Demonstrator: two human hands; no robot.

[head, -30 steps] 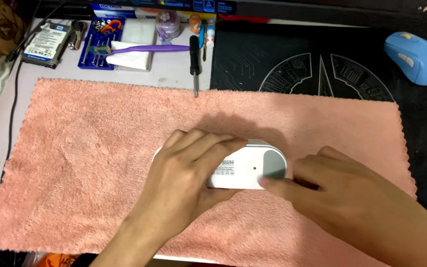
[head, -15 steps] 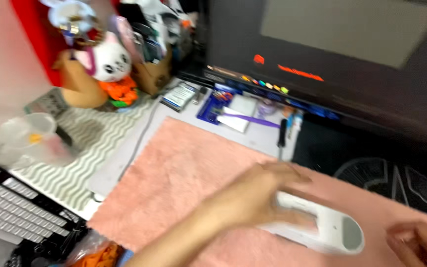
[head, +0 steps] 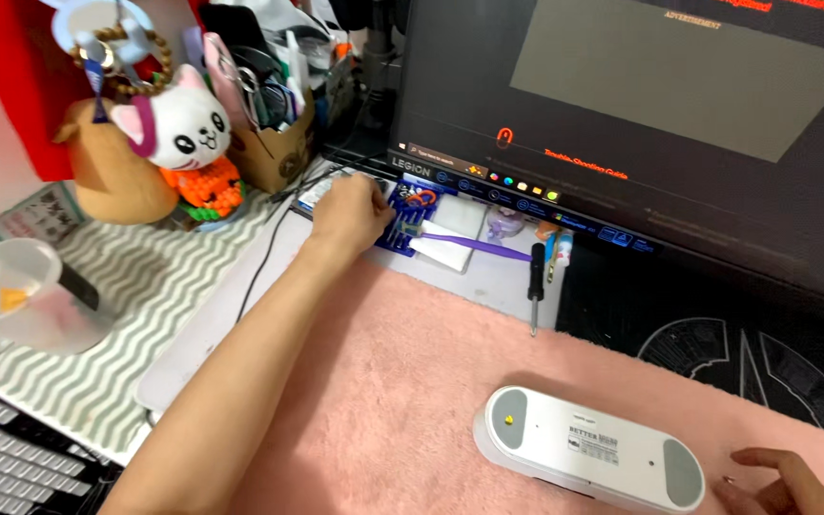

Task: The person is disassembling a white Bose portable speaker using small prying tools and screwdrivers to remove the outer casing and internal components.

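Observation:
A white oblong device (head: 588, 448) with grey round ends lies on the pink towel (head: 402, 381). My left hand (head: 350, 212) has reached to the far left of the desk and rests on a blue tool kit (head: 412, 215) beside a purple-handled tool (head: 469, 245); whether it grips anything is hidden. At the bottom right edge, my right hand (head: 779, 484) rests on the towel, fingers loosely apart, next to a tiny screw (head: 729, 481) and just right of the device.
A black-handled screwdriver (head: 535, 282) lies at the towel's far edge. A monitor (head: 641, 105) stands behind. A plush cat (head: 178, 129), a box of tools (head: 274, 105), a clear plastic cup (head: 11, 296) and a keyboard (head: 2, 448) are at left. A black mat (head: 717, 324) lies at right.
The view swung up and left. My left hand left the white device and reached to the blue tool kit. My right hand moved off the device to the towel beside it.

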